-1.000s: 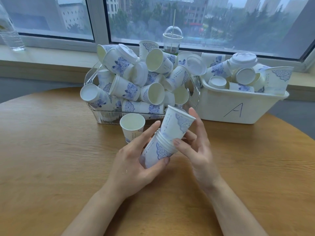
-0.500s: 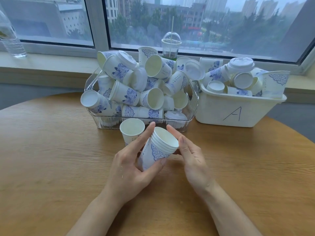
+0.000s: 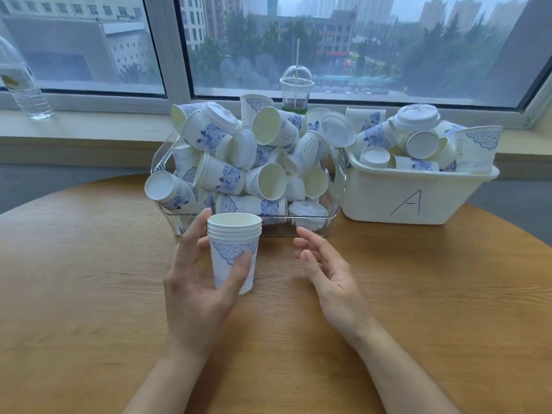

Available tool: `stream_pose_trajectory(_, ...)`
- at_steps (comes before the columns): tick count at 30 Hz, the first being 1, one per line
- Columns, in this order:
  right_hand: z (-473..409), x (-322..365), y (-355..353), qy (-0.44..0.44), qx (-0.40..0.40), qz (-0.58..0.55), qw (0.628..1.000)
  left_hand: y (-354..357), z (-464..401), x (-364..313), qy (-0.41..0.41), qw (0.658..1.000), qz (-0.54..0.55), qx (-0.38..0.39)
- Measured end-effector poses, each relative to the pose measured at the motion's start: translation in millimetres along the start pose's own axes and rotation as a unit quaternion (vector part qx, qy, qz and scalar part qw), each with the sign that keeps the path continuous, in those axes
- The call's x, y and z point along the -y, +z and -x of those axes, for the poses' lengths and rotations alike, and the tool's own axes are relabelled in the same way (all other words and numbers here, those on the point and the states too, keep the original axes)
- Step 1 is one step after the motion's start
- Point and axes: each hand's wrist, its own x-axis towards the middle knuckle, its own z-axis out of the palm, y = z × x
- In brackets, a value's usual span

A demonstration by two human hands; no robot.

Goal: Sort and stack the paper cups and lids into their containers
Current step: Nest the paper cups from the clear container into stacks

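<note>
Stack (image 3: pixel 233 252), now upright before the clear bin (image 3: pixel 167 162), gripped by left hand (image 3: pixel 194 282); right hand (image 3: pixel 325 270) has released, fingers loose: cup nested.

Upright nested cup stack (image 3: pixel 233 249)

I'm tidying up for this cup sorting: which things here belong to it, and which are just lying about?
Part of the job:
- nested cup stack, held by the left hand
- clear bin of loose cups and lids
- white bin marked A

Lying about:
- water bottle
- domed plastic drink cup
</note>
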Motion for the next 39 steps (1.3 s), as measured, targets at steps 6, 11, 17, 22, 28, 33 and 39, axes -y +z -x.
stream_pose_trajectory(6, 0.1, -4.6, -2.7, -0.008, 0.005, 0.083, 0.996, 7.4, 4.0, -2.2, -0.013, 0.995, 0.068, 0.075)
stream_pose_trajectory(11, 0.7, -1.6, -3.3, -0.02, 0.026, 0.106, 0.994, 9.1, 6.6, -7.3, -0.056, 0.971, 0.151, 0.177)
stream_pose_trajectory(17, -1.9, -4.3, -5.8, -0.025, -0.01, 0.088, 0.996, 9.1, 8.9, -9.3, -0.055, 0.952, 0.145, 0.264)
stream_pose_trajectory(22, -5.0, -7.4, -10.5, -0.019, -0.047, 0.096, 0.994, 13.1, 14.4, -8.9, -0.024, 0.945, 0.104, 0.31)
stream_pose_trajectory(28, -10.1, -13.9, -17.6, -0.068, -0.114, 0.192, 0.972, 17.1, 17.9, -10.0, -0.03, 0.943, 0.109, 0.314)
stream_pose_trajectory(33, -11.8, -14.9, -23.2, -0.046, -0.136, 0.172, 0.975, 20.2, 19.8, -5.8, -0.026, 0.954, 0.099, 0.282)
stream_pose_trajectory(39, -12.7, -15.5, -34.2, 0.01, -0.181, 0.155, 0.971, 18.7, 12.6, 8.6, -0.021, 0.979, 0.006, 0.201)
